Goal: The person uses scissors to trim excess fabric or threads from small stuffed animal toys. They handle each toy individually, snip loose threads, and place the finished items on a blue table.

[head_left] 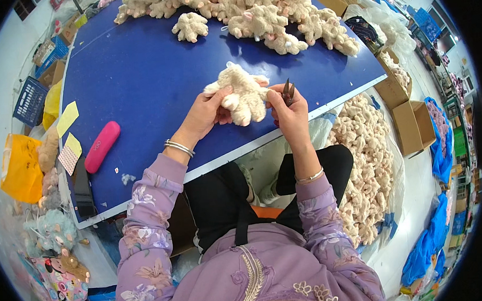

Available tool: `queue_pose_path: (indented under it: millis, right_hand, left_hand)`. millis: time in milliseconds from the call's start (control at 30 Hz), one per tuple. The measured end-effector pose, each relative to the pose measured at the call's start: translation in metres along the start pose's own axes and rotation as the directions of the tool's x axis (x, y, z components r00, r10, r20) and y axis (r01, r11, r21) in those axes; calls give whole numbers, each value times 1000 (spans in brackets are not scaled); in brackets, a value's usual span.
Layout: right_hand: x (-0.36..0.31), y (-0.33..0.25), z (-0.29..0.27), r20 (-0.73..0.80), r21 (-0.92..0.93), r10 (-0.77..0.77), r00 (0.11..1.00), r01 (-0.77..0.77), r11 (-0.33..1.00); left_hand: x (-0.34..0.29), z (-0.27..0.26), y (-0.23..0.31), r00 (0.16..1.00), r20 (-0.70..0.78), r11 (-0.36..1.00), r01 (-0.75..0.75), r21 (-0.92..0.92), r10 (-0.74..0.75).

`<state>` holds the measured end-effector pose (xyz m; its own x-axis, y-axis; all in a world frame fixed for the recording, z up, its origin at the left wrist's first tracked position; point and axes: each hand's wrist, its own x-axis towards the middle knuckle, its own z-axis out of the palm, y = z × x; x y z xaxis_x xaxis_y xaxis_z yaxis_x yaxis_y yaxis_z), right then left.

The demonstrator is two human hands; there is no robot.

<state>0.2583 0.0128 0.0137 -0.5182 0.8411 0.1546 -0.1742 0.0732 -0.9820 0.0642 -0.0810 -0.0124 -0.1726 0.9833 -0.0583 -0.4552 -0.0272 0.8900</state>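
Note:
Between my two hands, over the near part of the blue table, is a cream plush toy (244, 98) with stubby limbs and a small white loop at its top. My left hand (210, 111) pinches its left side. My right hand (291, 110) grips the toy's right limb with thumb and fingers. Tucked in that same hand is a pair of small dark snips (287, 92), blades pointing up and away. The fingers partly hide the snips' handles.
A heap of similar plush toys (260, 19) covers the far side of the blue table (137, 74). At the left lie a pink case (103, 147), a dark phone (81, 188) and yellow paper pieces (68, 118). Right of my legs, a large bag (363, 170) holds many toys beside an open carton (413, 126).

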Motion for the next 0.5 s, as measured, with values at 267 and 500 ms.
queue_pose_path:
  millis: [267, 500]
  right_hand:
    - [4, 13, -6, 9, 4, -66, 998, 66, 998]
    - [13, 24, -15, -5, 262, 81, 997, -77, 962]
  left_hand:
    - [-2, 10, 6, 994, 102, 974, 24, 225, -48]
    - [-8, 14, 16, 972, 221, 991, 49, 124, -76]
